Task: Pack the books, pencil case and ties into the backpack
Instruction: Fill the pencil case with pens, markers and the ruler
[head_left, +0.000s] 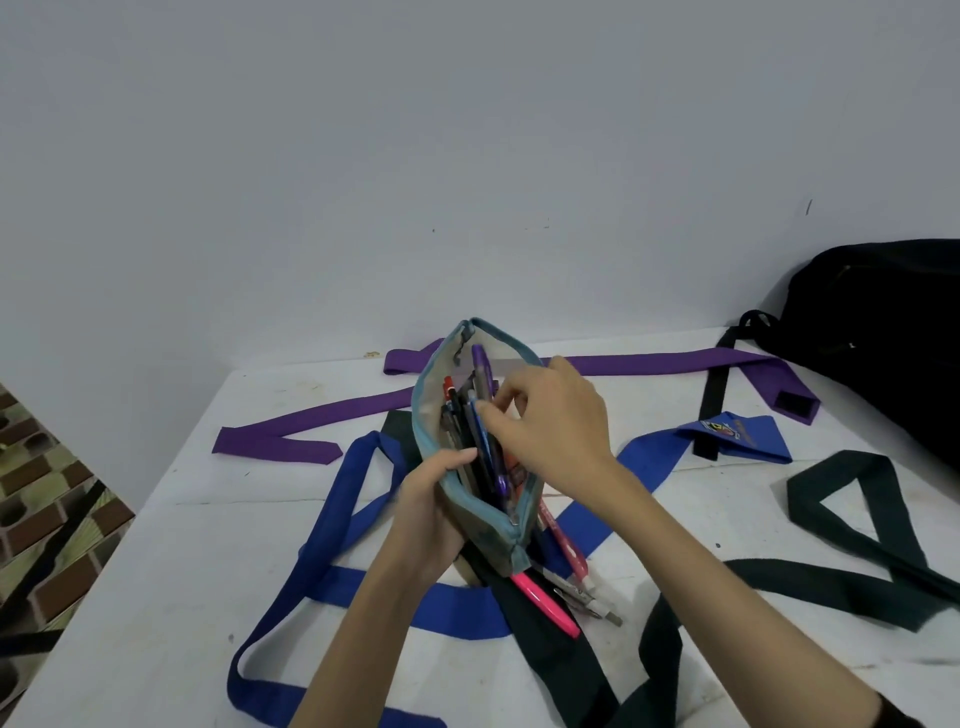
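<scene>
Left hand curled in a grip from below, right hand above, fingertips pinching, both forearms extended

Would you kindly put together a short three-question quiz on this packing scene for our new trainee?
1. True or false: the pencil case is zipped shut.
2. Which hand reaches among the pens inside the case? A) the left hand B) the right hand C) neither
3. Fill in: the pink pen lies on the table, just below the case, on top of the ______ tie.

Key
1. False: its top gapes open, with pens showing inside.
2. B: the right hand pinches at the pens while the left hand grips the case from the side.
3. Black.
</scene>
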